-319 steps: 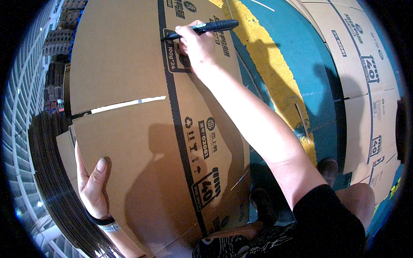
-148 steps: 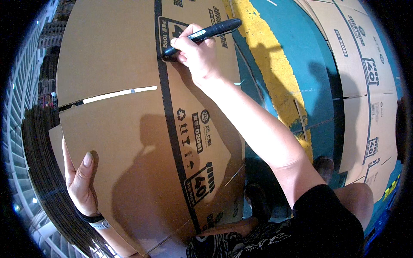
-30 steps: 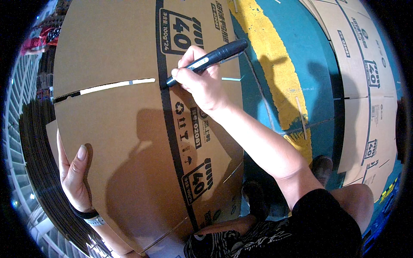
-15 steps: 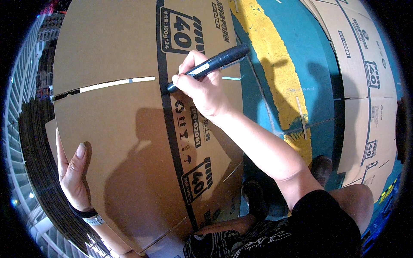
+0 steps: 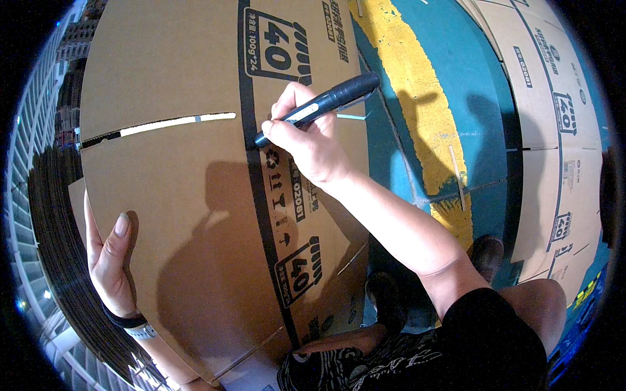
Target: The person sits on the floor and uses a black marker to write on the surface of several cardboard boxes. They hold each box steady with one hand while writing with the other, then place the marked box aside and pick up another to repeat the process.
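Observation:
A large flat brown cardboard sheet [image 5: 163, 85] with black printing and narrow slots fills the middle of the view. My left hand [image 5: 111, 260] grips its left edge, the thumb lying on the face and the other fingers mostly hidden behind. In my right hand [image 5: 306, 137] is a thick black marker pen [image 5: 329, 98], pinched between thumb and fingers. Its lower tip sits at the printed black band, beside the row of small symbols; whether it touches the board I cannot tell.
A stack of cardboard [image 5: 55, 215] stands on the left next to white metal bars [image 5: 29, 195]. To the right, more printed cardboard sheets [image 5: 535, 124] lie beyond a green floor [image 5: 391, 150] with a worn yellow stripe [image 5: 417, 91]. Two dark shoes [image 5: 385, 300] show below.
My right hand and the marker pen have shifted slightly toward me and to the right along the black band. My left hand keeps its grip on the cardboard sheet.

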